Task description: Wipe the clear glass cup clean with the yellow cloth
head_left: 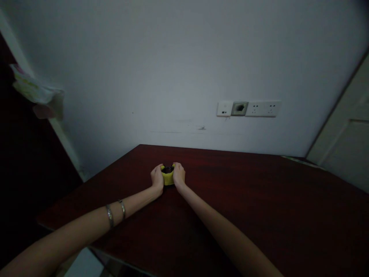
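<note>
Indoors, left hand [157, 177], right hand [179, 175] clamped on yellow object [168, 178]; dark-red table [245, 188], white wall [173, 57]

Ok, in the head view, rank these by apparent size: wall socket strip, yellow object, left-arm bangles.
Largest: the wall socket strip. Then the yellow object and the bangles: they look alike in size, and the bangles are nearer the camera, so unranked.

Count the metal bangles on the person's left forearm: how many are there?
2. One bangle sits further up the left forearm; the second bangle sits just nearer the left hand. Any others would have to be hidden from this view.
</note>
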A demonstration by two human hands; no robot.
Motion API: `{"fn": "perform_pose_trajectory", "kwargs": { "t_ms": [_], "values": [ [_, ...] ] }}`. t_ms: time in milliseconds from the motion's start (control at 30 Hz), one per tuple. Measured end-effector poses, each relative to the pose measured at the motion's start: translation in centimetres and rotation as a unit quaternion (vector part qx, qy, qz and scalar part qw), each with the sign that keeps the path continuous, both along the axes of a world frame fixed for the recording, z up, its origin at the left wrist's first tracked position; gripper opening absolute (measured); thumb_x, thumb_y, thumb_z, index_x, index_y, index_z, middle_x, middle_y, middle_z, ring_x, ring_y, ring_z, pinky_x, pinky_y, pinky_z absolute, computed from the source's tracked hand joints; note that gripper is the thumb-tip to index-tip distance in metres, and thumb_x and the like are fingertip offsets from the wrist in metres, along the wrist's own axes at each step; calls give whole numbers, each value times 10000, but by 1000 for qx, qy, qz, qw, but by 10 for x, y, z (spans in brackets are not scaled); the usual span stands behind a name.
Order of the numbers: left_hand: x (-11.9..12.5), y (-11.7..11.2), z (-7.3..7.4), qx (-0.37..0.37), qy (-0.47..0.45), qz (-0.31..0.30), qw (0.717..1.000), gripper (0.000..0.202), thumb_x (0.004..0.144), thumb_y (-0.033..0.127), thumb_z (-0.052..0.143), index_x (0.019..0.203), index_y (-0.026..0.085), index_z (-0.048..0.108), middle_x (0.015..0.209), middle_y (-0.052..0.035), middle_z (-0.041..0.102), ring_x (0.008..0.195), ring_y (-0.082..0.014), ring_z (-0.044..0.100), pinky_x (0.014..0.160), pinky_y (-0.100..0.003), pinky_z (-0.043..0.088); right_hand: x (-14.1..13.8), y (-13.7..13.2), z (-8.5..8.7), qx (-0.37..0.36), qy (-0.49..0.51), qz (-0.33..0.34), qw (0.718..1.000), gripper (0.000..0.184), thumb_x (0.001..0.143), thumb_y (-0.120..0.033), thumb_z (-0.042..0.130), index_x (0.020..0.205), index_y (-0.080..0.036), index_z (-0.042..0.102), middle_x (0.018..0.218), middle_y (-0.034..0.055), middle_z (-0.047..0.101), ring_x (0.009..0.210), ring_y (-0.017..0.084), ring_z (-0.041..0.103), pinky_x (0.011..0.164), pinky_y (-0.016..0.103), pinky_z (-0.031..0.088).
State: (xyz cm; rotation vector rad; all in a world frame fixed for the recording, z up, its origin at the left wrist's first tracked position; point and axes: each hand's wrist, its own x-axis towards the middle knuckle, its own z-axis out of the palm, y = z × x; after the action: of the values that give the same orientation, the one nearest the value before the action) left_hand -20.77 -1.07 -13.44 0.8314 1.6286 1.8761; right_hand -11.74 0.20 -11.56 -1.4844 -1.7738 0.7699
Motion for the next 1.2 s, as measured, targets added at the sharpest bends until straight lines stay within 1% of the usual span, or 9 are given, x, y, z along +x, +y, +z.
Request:
{"fn": "perform_pose_trajectory", "kwargs": {
  "t_ms": [200,400,467,567,633,733,967,1067,1200],
  "values": [
    [85,18,11,14,-16,-85,996,371,733,284,436,942,100,680,996,-107,692,898,-208,636,816,-313,484,87,4,4,20,7,-79,997,286,906,-328,510,1158,-199,549,1204,81,562,999,188,587,851,397,505],
    [168,11,11,24,-25,-170,985,339,748,294,453,916,104,679,963,-103,698,875,-203,640,787,-293,482,172,-14,2,29,14,-149,988,304,909,-345,500,1170,-195,544,1203,83,573,1007,190,591,869,405,494],
    [191,7,10,29,-24,-194,980,329,755,299,457,907,110,679,953,-101,701,876,-202,642,790,-289,482,195,-20,-1,30,19,-171,985,319,951,-315,372,1193,-198,544,1211,84,596,1036,189,595,884,358,477],
    [216,2,6,35,-17,-220,975,317,768,298,458,907,118,679,955,-98,701,888,-205,640,807,-293,480,222,-27,-5,31,29,-189,981,510,938,-236,129,1227,-185,546,1228,74,618,1098,181,585,865,260,454],
    [226,0,3,37,-10,-227,973,319,778,286,447,929,119,673,981,-99,696,910,-207,636,830,-300,474,233,-29,-7,34,40,-192,980,560,914,-228,86,1233,-166,542,1238,74,613,1113,175,577,860,236,444],
    [231,-1,-4,36,3,-227,973,335,793,274,421,969,113,657,1025,-107,682,956,-211,626,873,-313,461,239,-32,-8,37,60,-190,979,555,900,-235,99,1222,-165,545,1237,72,611,1118,171,570,868,227,434],
    [216,-6,-15,32,42,-227,972,331,812,287,413,981,122,645,1058,-106,671,1023,-222,607,920,-325,448,229,-34,-14,33,132,-165,977,514,888,-266,145,1138,-172,584,1185,74,636,1088,177,581,894,242,424],
    [210,-7,-16,27,56,-232,971,329,824,275,405,993,120,640,1085,-112,663,1058,-222,593,949,-321,430,224,-32,-19,36,164,-162,972,493,875,-294,179,1105,-165,596,1157,83,648,1072,183,589,888,242,426],
    [209,-7,-16,13,68,-231,970,318,831,249,392,992,124,635,1104,-112,658,1068,-213,589,968,-314,412,221,-30,-24,48,199,-169,964,485,847,-315,210,1069,-154,610,1120,94,661,1042,190,600,871,243,428]
  ]
}}
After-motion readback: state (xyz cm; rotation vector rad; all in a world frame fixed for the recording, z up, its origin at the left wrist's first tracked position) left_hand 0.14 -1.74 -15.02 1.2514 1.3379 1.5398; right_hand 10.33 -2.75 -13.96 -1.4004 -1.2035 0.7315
